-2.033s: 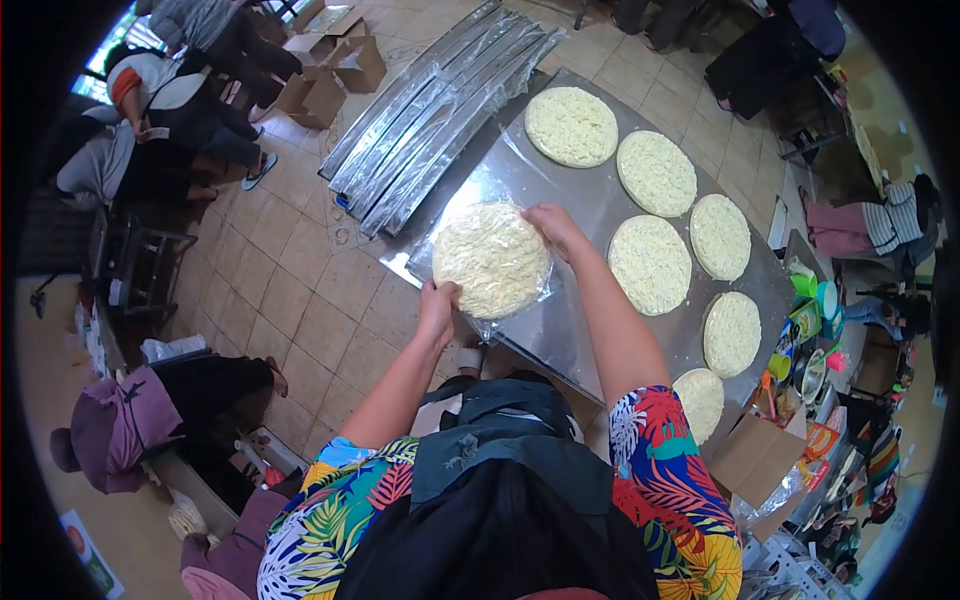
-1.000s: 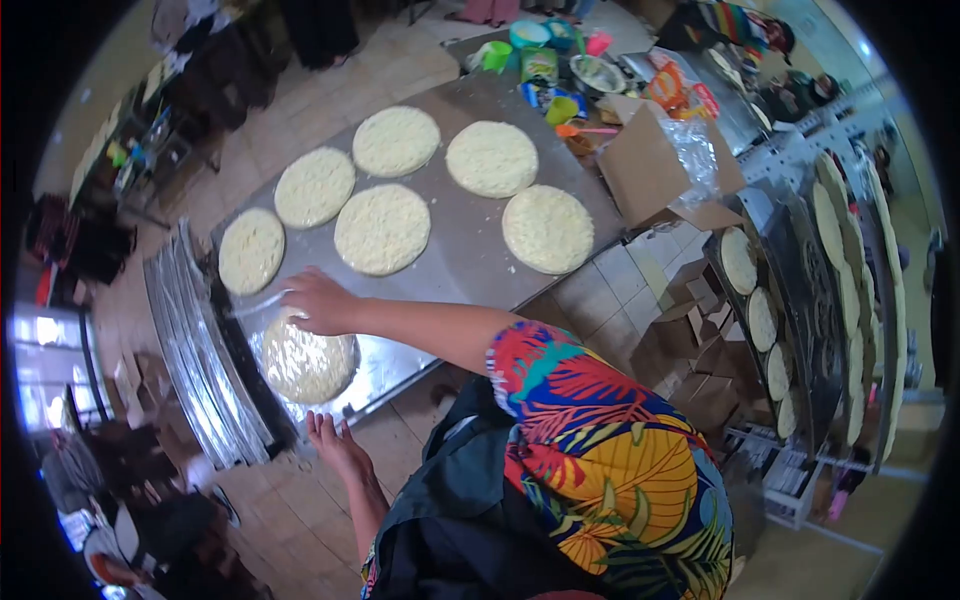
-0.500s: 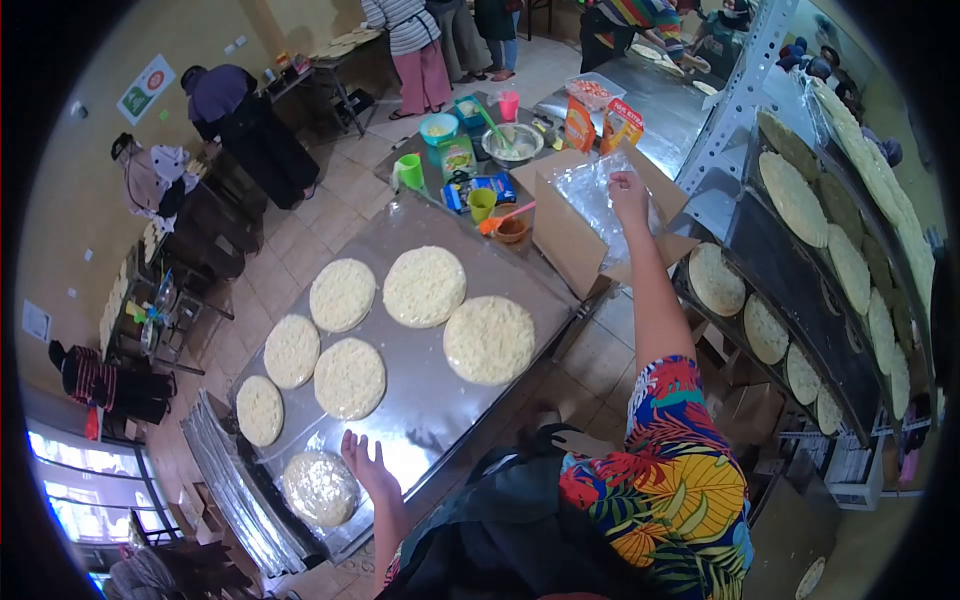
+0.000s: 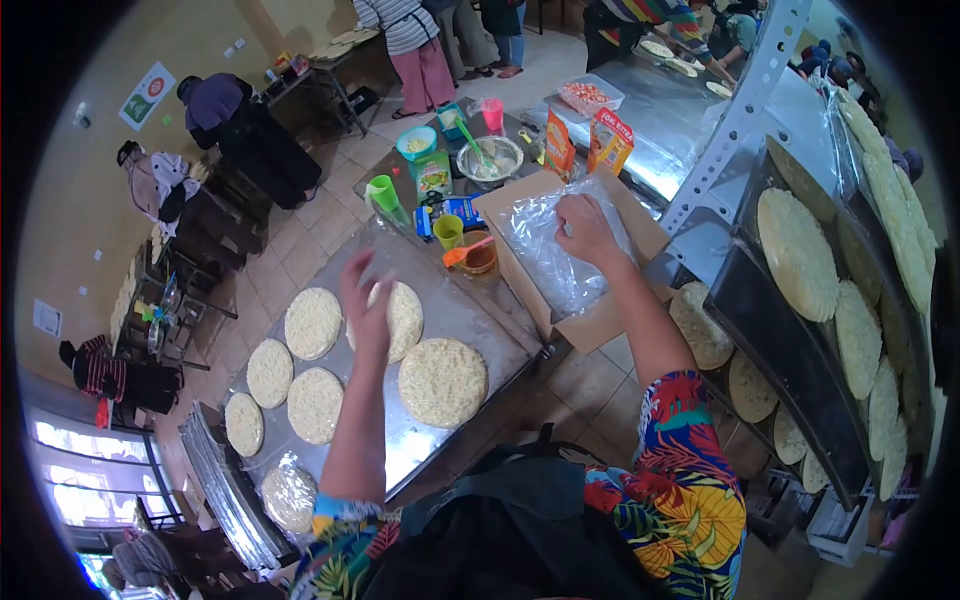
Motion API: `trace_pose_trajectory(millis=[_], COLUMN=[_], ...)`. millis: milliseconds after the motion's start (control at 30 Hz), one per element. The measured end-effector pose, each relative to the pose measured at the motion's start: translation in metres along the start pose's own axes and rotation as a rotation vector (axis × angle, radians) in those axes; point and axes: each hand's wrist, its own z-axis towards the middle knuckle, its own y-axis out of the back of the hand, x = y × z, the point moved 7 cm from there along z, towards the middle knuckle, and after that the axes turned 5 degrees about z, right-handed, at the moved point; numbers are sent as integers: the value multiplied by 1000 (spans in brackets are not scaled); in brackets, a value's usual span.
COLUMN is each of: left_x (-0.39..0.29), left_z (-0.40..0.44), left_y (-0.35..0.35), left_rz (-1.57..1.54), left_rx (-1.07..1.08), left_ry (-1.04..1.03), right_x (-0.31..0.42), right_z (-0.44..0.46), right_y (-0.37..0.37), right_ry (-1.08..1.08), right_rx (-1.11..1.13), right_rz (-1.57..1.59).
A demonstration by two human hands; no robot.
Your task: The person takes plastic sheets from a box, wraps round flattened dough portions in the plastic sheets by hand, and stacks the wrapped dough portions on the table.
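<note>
My right hand (image 4: 588,232) has its fingers curled against the clear plastic bags (image 4: 540,250) in an open cardboard box (image 4: 515,272); it appears to pinch the plastic, though the fingertips are partly hidden. Raised over the metal table, my left hand (image 4: 366,305) is slightly blurred, its fingers apart and nothing in them. It covers part of a pale round pizza base (image 4: 402,322). Several similar bases lie around it, among them a large pizza base (image 4: 443,382) nearer the box. At the table's lower left lies a base wrapped in shiny clear plastic (image 4: 289,497).
Beyond the table (image 4: 350,265) stand a metal bowl (image 4: 490,160), a green cup (image 4: 448,232), an orange spatula (image 4: 458,256) and orange packets (image 4: 608,142). A rack of trays with bases (image 4: 797,255) rises close on my right. Other people stand at tables further off.
My left hand has risen from beside the wrapped base to above the upper bases. The right hand has come lower onto the plastic in the box. The whole view has shifted slightly.
</note>
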Motion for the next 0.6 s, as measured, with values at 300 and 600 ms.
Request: trace_pose_trajectory(millis=[300,600], left_x=[54,19], left_z=[44,23], left_y=[-323,-287], left_rz=[679,1073], left_rx=[1152,901], left_ry=[-239,-692], right_x=[71,124], right_z=[-16,-64], right_y=[101,270], right_ry=[336,37], right_rx=[-7,-586], right_rz=[-144,-245])
